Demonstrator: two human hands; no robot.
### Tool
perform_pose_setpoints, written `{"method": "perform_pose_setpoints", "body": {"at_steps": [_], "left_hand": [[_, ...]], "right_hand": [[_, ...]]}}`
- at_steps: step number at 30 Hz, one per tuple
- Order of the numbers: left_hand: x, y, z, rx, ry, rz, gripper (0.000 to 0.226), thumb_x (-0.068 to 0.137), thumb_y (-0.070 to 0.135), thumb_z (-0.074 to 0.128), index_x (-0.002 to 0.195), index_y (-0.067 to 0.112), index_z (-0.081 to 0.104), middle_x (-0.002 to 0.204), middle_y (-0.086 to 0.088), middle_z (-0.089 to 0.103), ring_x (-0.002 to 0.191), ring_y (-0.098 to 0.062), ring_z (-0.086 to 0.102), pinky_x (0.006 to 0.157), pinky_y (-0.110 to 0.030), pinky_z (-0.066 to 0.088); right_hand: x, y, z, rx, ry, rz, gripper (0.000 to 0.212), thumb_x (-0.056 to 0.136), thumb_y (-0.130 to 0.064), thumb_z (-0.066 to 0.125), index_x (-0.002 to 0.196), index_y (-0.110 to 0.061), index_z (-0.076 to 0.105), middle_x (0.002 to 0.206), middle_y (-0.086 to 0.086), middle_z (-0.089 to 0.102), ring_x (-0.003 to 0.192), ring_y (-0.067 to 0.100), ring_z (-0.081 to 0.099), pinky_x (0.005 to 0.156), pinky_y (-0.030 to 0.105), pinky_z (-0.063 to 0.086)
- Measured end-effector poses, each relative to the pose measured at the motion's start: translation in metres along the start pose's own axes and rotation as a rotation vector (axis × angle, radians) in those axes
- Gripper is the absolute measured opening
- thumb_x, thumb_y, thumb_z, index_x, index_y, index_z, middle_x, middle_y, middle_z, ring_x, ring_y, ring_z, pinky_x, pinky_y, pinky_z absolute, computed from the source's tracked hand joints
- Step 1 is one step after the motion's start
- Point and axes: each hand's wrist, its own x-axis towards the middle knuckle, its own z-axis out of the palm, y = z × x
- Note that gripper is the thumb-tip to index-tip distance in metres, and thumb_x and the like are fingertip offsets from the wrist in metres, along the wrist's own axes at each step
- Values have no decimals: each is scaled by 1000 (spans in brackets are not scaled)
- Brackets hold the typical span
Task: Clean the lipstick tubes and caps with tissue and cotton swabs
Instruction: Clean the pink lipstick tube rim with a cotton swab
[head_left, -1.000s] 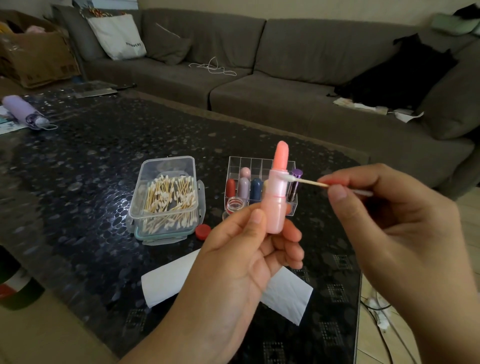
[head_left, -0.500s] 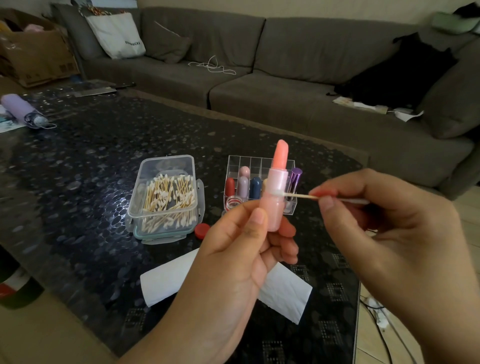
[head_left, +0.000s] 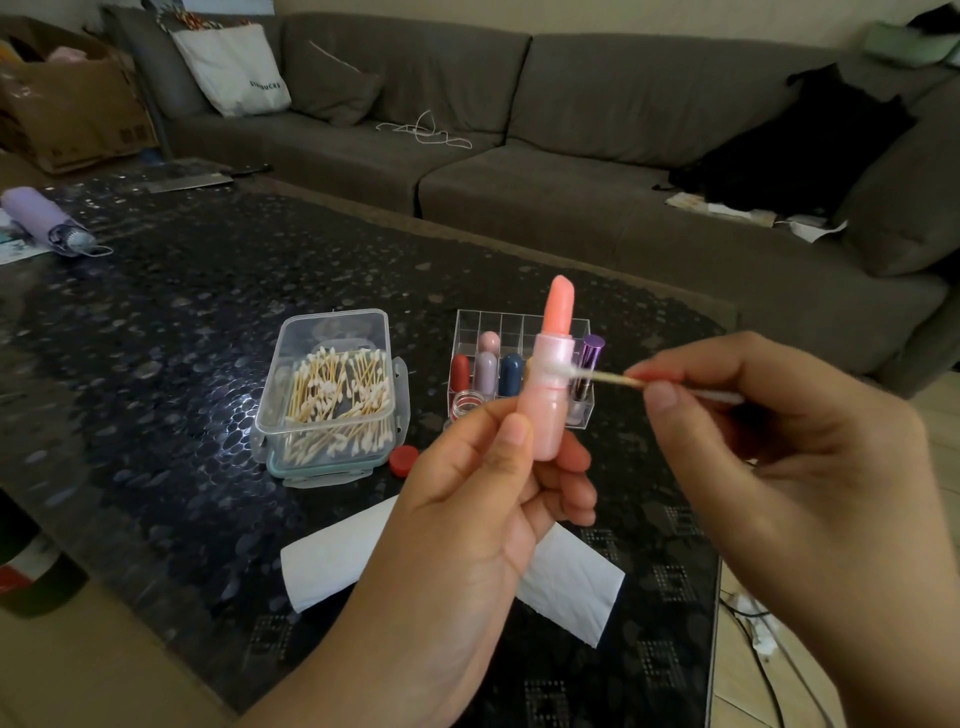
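Observation:
My left hand (head_left: 483, 499) holds a pink lipstick tube (head_left: 548, 405) upright above the table, its peach stick fully raised and its cap off. My right hand (head_left: 769, 431) pinches a cotton swab (head_left: 608, 376) by its wooden stem, and the swab's white tip touches the tube's collar on its right side. Behind the tube stands a clear organiser (head_left: 467, 327) with several capped lipsticks and a purple one (head_left: 589, 358). A white tissue (head_left: 566, 577) lies flat on the table under my left hand.
A clear box of cotton swabs (head_left: 332, 395) sits left of the organiser, with a small red cap (head_left: 404, 460) beside it and a small clear jar (head_left: 467, 402) in front. The dark glass table (head_left: 156, 338) ends at right near floor cables. A grey sofa stands behind.
The swab tip has slid from the tube's upper rim down to the collar groove, and both hands have shifted slightly while keeping their grips.

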Motion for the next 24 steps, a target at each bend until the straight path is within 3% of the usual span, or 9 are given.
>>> {"method": "perform_pose_setpoints", "body": {"at_steps": [5,10,14,17,21,24], "left_hand": [[0,1,0,-100,-33,-66,31,78,19,50,95,-3,64,69,-14,61,57,-18,58,54,-25,51],[3,4,-6,-235,-86,-163,31,78,18,50,91,-1,72,69,-13,59,58,-18,57,55,-27,52],[5,6,-9,-276,-112,-211,31,77,22,55,93,2,73,71,-10,57,61,-17,57,59,-27,52],[6,8,-7,-213,-160,-207,28,75,27,68,94,7,71,71,-3,59,63,-13,57,62,-25,51],[5,8,-3,-103,-161,-184,22,78,31,55,87,12,58,63,5,56,58,-6,53,58,-19,46],[3,8,-3,-86,-188,-173,17,75,29,62,82,14,61,63,5,55,57,-6,52,57,-19,45]], "right_hand": [[0,2,-2,37,8,34,10,85,-29,56,82,-30,65,70,0,59,54,14,52,45,23,40],[0,3,0,34,-26,15,10,84,-26,56,81,-28,65,72,-2,59,53,7,50,48,8,35],[-1,3,1,23,-31,12,10,84,-26,56,81,-28,65,72,-2,58,54,8,49,48,9,36],[-1,3,2,12,-47,8,10,84,-26,55,81,-28,65,73,-4,58,56,8,50,48,9,36],[-1,2,3,21,-17,20,10,84,-28,55,82,-29,65,73,-2,60,56,10,52,48,12,38],[0,3,3,9,4,30,10,85,-30,55,84,-31,65,76,-1,62,59,14,55,48,20,41]]}}
